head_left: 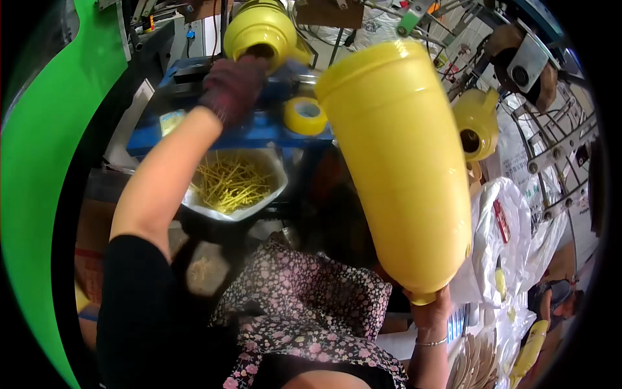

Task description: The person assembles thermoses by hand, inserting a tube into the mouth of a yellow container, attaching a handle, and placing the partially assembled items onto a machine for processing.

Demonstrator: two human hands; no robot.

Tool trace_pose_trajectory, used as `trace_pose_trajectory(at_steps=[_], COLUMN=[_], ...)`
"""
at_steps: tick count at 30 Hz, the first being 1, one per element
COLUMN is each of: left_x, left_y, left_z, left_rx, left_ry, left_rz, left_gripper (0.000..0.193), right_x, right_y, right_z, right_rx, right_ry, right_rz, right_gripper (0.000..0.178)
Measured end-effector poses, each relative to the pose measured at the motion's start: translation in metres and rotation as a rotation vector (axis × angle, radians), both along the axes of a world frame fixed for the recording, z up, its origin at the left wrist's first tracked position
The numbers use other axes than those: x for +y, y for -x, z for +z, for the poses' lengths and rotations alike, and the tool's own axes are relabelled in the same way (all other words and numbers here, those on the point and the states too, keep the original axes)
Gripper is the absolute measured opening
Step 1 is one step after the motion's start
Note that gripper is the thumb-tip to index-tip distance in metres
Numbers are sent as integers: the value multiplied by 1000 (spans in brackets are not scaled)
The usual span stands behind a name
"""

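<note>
Across the right half of the view a tall yellow plastic vessel point(398, 168) fills the frame, and it hides most of the right hand point(429, 310) beneath it. Only the heel of that hand and a wrist with a thin bracelet show below the vessel's narrow end, so the fingers cannot be made out; the hand appears to bear the vessel from underneath. The vessel's long axis runs nearly upright, leaning a little: its wide end points up and to the left, its narrow end down and to the right.

A broad green panel point(39, 162) curves down the left edge, cut off by the rim. Behind the vessel a blue machine table point(259, 129) carries a roll of yellow tape point(305, 115); the vessel covers the table's right part. Below the table stands a white basin point(275, 170) of thin yellow sticks point(230, 185), partly crossed by the left forearm.

The left hand point(233, 87), in a dark glove, reaches up to the mouth of a second yellow vessel point(262, 32) mounted at the top; its fingers look bunched at the opening, though blur makes the grip hard to judge. A third yellow vessel point(476, 123) sits to the right, half hidden, amid a metal rack point(551, 149). White plastic bags point(505, 240) lie at lower right.
</note>
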State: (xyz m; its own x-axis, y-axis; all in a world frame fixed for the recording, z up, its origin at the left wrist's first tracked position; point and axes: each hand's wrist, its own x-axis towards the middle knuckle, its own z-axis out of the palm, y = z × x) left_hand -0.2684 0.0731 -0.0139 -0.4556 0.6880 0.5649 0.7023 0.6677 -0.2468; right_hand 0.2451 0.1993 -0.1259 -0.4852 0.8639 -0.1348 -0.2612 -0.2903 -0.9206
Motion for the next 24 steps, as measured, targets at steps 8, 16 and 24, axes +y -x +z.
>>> trace_pose_trajectory(at_steps=[8, 16, 24], left_x=[-265, -360, -379], left_y=[-58, -107, -134], left_z=[-78, -137, -135], left_rx=[-169, -700, -592], left_ry=[-1005, -1443, -838], left_rz=[-100, 109, 188], left_gripper=[35, 39, 43], right_x=[51, -59, -31], right_y=[148, 438, 526], right_z=[66, 139, 130], right_rx=[-113, 155, 307], right_ry=[-129, -5, 137], right_rz=[213, 413, 384], right_gripper=[56, 47, 58])
